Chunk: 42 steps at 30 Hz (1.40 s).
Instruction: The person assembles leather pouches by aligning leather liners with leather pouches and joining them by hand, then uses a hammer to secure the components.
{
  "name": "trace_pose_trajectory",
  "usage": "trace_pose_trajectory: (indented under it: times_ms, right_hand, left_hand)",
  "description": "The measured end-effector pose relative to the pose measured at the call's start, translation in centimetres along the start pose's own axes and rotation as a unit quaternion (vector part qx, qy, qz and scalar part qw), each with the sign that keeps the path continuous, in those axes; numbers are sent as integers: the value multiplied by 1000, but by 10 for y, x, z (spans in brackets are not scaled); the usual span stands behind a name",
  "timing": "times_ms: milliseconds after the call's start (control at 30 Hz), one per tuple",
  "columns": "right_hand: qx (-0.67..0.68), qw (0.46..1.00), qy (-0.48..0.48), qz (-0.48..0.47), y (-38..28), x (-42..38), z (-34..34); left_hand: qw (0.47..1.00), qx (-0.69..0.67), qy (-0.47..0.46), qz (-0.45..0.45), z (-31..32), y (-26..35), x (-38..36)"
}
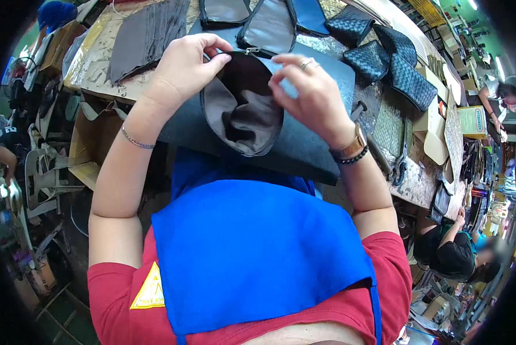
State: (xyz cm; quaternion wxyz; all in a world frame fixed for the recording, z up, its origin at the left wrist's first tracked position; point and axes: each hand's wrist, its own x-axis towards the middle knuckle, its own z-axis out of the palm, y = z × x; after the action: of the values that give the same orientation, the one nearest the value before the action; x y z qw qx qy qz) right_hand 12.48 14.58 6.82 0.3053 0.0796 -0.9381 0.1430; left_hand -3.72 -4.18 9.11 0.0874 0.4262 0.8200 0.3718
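A black zippered pouch [243,118] is spread wide in front of me, its grey-brown fabric lining showing and creased. Its zipper pull [251,50] lies at the top edge. My left hand [190,64] pinches the pouch's upper left rim between thumb and fingers. At the upper right of the opening is my right hand [310,95], slightly blurred, with curled fingers apart and nothing visible between them. Beneath the pouch is a dark flat board [310,149], its near edge over my blue apron [258,241].
Grey-brown fabric pieces [146,40] are stacked at the upper left of the worktable [137,86]. Other pouches [269,26] lie ahead, black woven-pattern pieces [410,80] to the right. Beside them are a hammer [379,152] and scissors [403,152]. A co-worker [456,247] sits at the right.
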Motion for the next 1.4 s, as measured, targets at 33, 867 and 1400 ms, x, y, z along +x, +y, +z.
trace_pose_trajectory:
  times_ms: [33,867,1400]
  right_hand:
    - [61,996,21,58,-1,3,-2]
    - [257,964,-50,-41,-28,-11,31]
    - [281,958,-50,-7,-50,1,35]
  left_hand:
    - [1000,-8,-14,-8,1,0,0]
    - [955,77,108,266,-30,-35,-23]
    - [975,86,62,196,1,-22,-87]
